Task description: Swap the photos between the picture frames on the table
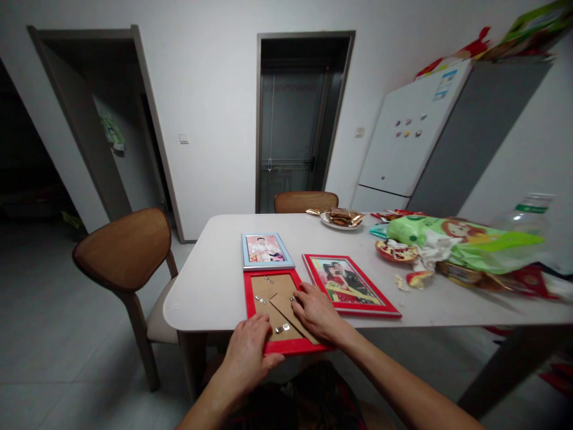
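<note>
A red picture frame (249, 301) lies face down at the near edge of the table, its brown backing board (259, 319) showing. Metal clips (283, 328) and a thin stand leg sit on that board. My left hand (250, 346) grips the frame's near left corner, thumb along the front edge. Over the right side, my right hand (316, 310) has its fingers curled and pressed near a clip, which they partly cover. A light blue picture frame (244, 254) touches the far edge of the red one. Another red picture frame (376, 310), photo up, lies on the right.
On the white table (203, 280), a plate (331, 223) of wrapped snacks stands at the back. Pomegranate pieces (396, 251), a green bag (430, 230) and a clear plastic jug (530, 218) crowd the right. Wooden chairs (128, 251) stand left and behind.
</note>
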The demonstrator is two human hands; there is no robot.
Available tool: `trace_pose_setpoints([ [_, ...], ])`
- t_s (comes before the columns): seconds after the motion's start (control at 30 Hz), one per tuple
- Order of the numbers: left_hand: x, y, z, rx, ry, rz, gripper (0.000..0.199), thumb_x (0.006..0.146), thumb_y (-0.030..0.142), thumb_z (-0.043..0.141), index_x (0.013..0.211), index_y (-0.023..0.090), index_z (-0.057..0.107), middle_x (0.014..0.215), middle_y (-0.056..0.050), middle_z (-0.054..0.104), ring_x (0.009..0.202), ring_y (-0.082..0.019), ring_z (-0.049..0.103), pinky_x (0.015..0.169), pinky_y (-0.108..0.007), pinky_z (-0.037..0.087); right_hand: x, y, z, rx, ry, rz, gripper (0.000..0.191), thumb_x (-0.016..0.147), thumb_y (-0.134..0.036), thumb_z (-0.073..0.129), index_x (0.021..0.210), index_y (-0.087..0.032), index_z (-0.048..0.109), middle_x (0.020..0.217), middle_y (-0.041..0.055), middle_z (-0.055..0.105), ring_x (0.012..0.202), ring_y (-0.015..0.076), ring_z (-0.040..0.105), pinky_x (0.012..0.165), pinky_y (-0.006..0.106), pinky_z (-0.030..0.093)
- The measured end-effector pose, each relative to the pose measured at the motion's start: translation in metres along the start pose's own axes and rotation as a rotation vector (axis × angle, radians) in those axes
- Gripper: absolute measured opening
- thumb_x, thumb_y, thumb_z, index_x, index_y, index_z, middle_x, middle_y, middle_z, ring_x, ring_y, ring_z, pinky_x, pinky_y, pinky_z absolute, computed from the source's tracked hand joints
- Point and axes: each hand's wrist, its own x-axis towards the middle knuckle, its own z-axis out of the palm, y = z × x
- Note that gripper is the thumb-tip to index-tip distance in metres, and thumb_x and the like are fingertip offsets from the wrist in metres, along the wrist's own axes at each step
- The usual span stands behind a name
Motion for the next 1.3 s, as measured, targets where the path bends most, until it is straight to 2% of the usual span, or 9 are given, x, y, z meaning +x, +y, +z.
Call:
trace_pose_setpoints([
  [0.1,0.000,0.000,0.001,-0.007,0.002,-0.021,0.042,0.064,0.036,0.065,0.100,0.018,0.053,0.122,-0.010,0.048,0.114,-0.026,0.041,0.095,-0.042,0.032,0.000,0.003,0.001,0.054,0.008,-0.025,0.031,0.082,-0.031,0.033,0.076,-0.013,0.059,0.091,0.0106,0.052,0.084,0.0165,0.049,0.078,0.027,0.035],
  [0.23,0.001,-0.002,0.003,-0.021,-0.001,-0.034,0.045,0.063,0.036,0.066,0.101,0.017,0.053,0.123,-0.010,0.048,0.115,-0.025,0.041,0.096,-0.041,0.031,-0.002,0.007,0.006,0.101,0.035,-0.039,0.032,0.082,-0.030,0.033,0.078,-0.012,0.059,0.092,0.0111,0.052,0.086,0.0169,0.049,0.078,0.026,0.035],
  [0.37,0.002,-0.006,0.003,-0.033,0.001,-0.036,0.046,0.062,0.037,0.065,0.103,0.017,0.053,0.123,-0.010,0.048,0.114,-0.024,0.042,0.097,-0.038,0.031,-0.013,0.002,0.007,0.106,0.079,-0.075,0.030,0.080,-0.030,0.038,0.095,-0.014,0.058,0.104,0.0124,0.052,0.094,0.0202,0.047,0.083,0.032,0.034],
  [0.47,0.004,-0.008,0.002,-0.043,-0.012,-0.033,0.042,0.063,0.035,0.065,0.099,0.017,0.055,0.124,-0.010,0.047,0.115,-0.024,0.041,0.097,-0.037,0.032,-0.027,-0.011,0.005,0.145,0.082,-0.195,0.029,0.077,-0.026,0.042,0.103,-0.020,0.057,0.114,0.0099,0.048,0.103,0.0217,0.042,0.086,0.036,0.032],
  [0.57,0.003,-0.009,0.002,-0.051,-0.018,-0.039,0.040,0.064,0.034,0.064,0.098,0.016,0.055,0.124,-0.012,0.046,0.116,-0.024,0.040,0.098,-0.037,0.031,-0.038,-0.026,-0.002,0.186,0.028,-0.318,0.028,0.077,-0.025,0.043,0.100,-0.026,0.058,0.113,0.0066,0.048,0.104,0.0210,0.040,0.087,0.037,0.031],
  [0.67,0.003,-0.009,0.002,-0.063,-0.017,-0.044,0.039,0.065,0.035,0.063,0.098,0.017,0.055,0.124,-0.011,0.046,0.116,-0.023,0.040,0.098,-0.037,0.031,-0.043,-0.034,-0.008,0.201,-0.006,-0.350,0.025,0.078,-0.026,0.043,0.096,-0.027,0.061,0.109,0.0056,0.050,0.102,0.0206,0.041,0.086,0.038,0.032],
  [0.97,0.002,-0.012,0.005,-0.107,-0.003,-0.043,0.039,0.065,0.038,0.061,0.098,0.019,0.055,0.125,-0.009,0.046,0.117,-0.023,0.039,0.097,-0.037,0.032,-0.048,-0.029,-0.012,0.244,0.000,-0.410,0.024,0.078,-0.024,0.043,0.089,-0.025,0.064,0.108,0.0060,0.051,0.104,0.0206,0.039,0.087,0.038,0.032],
  [1.1,0.001,-0.012,0.005,-0.112,0.010,-0.040,0.040,0.063,0.033,0.064,0.099,0.018,0.054,0.124,-0.009,0.047,0.116,-0.023,0.039,0.097,-0.037,0.032,-0.039,-0.027,-0.004,0.287,0.012,-0.364,0.028,0.079,-0.022,0.041,0.098,-0.024,0.061,0.109,0.0070,0.052,0.102,0.0205,0.042,0.087,0.037,0.034],
  [1.3,0.001,-0.016,0.008,-0.106,0.020,-0.004,0.041,0.063,0.032,0.064,0.101,0.019,0.053,0.126,-0.008,0.045,0.117,-0.022,0.038,0.098,-0.037,0.031,0.004,-0.036,0.015,0.242,0.006,-0.270,0.035,0.079,-0.020,0.038,0.110,-0.020,0.054,0.112,0.0092,0.049,0.102,0.0203,0.041,0.087,0.035,0.032],
])
